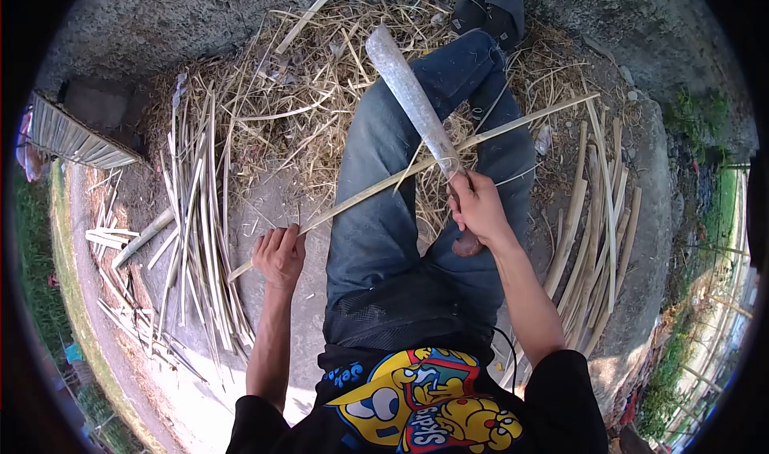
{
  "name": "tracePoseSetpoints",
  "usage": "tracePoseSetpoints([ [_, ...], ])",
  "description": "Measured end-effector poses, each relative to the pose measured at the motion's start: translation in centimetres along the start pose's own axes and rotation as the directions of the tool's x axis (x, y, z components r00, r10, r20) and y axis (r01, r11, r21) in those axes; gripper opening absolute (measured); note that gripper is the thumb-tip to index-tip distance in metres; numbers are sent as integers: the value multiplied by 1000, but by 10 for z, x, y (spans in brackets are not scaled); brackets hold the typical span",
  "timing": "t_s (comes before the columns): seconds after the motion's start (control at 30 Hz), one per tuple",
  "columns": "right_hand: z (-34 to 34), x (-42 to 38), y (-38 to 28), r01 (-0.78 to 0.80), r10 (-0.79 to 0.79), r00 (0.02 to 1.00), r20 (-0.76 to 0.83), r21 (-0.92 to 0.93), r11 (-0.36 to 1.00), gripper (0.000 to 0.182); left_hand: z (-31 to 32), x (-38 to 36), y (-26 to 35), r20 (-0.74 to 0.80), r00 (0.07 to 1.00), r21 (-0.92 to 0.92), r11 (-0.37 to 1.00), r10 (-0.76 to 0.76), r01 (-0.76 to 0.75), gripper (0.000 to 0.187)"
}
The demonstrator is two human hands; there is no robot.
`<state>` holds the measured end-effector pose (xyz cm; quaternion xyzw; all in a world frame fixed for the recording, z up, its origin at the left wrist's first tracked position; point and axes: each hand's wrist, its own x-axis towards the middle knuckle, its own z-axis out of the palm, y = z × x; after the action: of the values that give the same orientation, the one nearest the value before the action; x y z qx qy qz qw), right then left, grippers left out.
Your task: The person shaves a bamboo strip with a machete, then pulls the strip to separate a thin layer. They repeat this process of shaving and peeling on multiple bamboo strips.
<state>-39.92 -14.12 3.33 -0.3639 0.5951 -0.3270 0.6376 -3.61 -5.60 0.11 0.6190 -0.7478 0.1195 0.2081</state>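
A long, pale bamboo strip (368,191) lies slantwise across my thighs, its far end beyond my right knee. Near its lower left end, my left hand (279,255) is closed around it. My right hand (474,207) grips the dark wooden handle (467,244) of a machete. The broad, worn blade (410,93) of the machete points up and to the left over my legs, and its base crosses the bamboo strip. A thin sliver (410,165) sticks out beside the strip near the blade.
Split bamboo strips (196,238) are piled at the left, with thicker bamboo pieces (589,230) at the right. Shavings (312,93) cover the ground ahead, below a rough concrete wall (200,13). A slatted bamboo panel (80,137) stands at the far left.
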Motion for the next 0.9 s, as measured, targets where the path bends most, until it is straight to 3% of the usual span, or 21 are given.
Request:
tracePoseSetpoints([
  [0.03, -4, 3, -5, 1, -1, 1000, 3, 3, 1000, 32, -2, -2, -4, 0, 1000, 4, 1000, 1, -1, 15],
  [0.1, -23, 14, -17, 142, -130, 972, -196, 48, 989, 33, -9, -7, -13, 25, 1000, 5, 1000, -15, 14, 14],
  [0.17, -64, 34, -25, 189, -131, 928, -349, 137, 972, 34, -9, -16, -23, 18, 1000, -7, 1000, -20, 20, 15],
  [0.23, -78, 39, -35, 174, -119, 898, -423, 95, 980, 34, -11, -17, -20, 18, 1000, -6, 1000, -19, 19, 15],
  [0.27, -74, 38, -29, 154, -106, 904, -414, 83, 985, 33, -7, -16, -16, 25, 999, -8, 999, -36, 36, 15],
  [0.37, -8, 7, -8, 88, -90, 993, -82, -38, 995, 32, 1, 12, 18, 10, 1000, -31, 999, -18, 18, 13],
  [0.43, 17, -3, 5, 58, -57, 998, 25, -17, 998, 32, 1, 11, 17, -10, 996, -20, 996, -85, 85, 14],
  [0.5, 18, -3, -3, 14, -18, 999, 48, 72, 997, 33, -4, 8, 10, 74, 996, -106, 992, -56, 63, 15],
  [0.67, 5, 14, -20, 50, -49, 999, -19, 33, 998, 32, -14, 36, 22, 192, 976, -180, 973, -106, 141, 25],
  [0.87, -2, 21, -15, 36, -35, 999, -41, 32, 999, 31, -5, 42, 33, 167, 978, -122, 982, -121, 142, 28],
  [0.9, 0, 21, -16, -21, 21, 1000, -5, 124, 992, 31, -4, 41, 34, 170, 978, -123, 982, -123, 144, 28],
])
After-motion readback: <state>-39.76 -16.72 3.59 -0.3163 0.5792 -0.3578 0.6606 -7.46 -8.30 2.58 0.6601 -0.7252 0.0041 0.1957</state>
